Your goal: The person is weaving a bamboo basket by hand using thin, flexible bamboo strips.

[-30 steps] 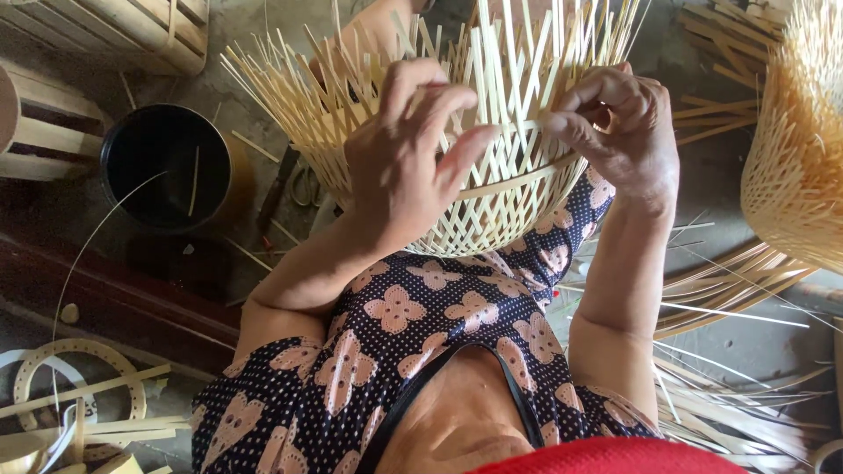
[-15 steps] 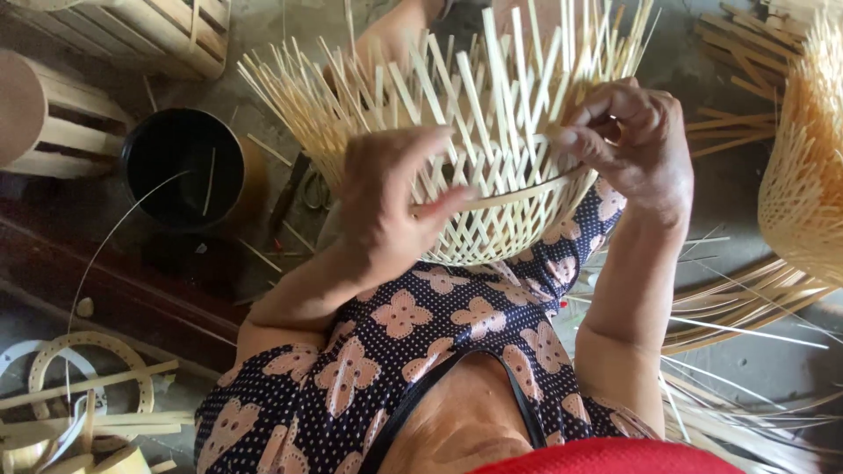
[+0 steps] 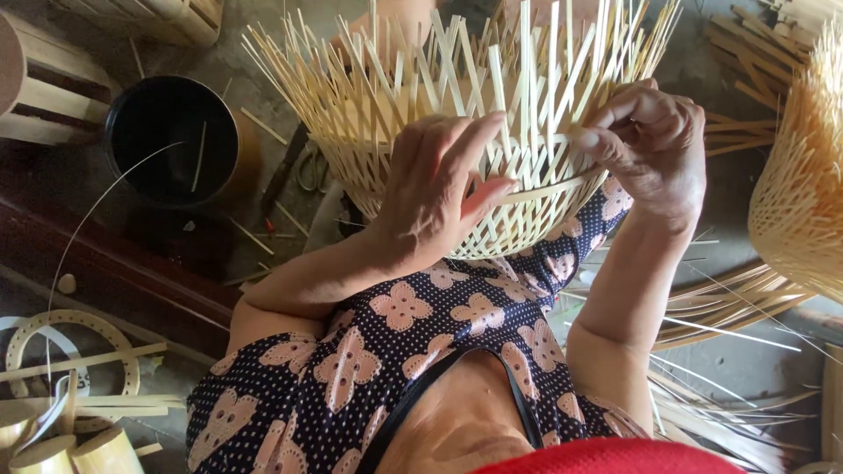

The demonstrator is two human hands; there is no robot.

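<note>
Black round pot (image 3: 171, 140), scissors (image 3: 309, 168), second woven basket (image 3: 803, 211), loose bamboo strips (image 3: 720, 303), ring (image 3: 70, 351)

Half-woven pale bamboo basket (image 3: 492, 167), loose strip ends fanning upward, resting against lap, unfinished rim.

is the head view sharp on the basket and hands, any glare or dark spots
Head view: half-woven bamboo basket and both hands, left hand and right hand, are sharp under soft even light; no glare; the black bucket interior is deep shadow.
</note>
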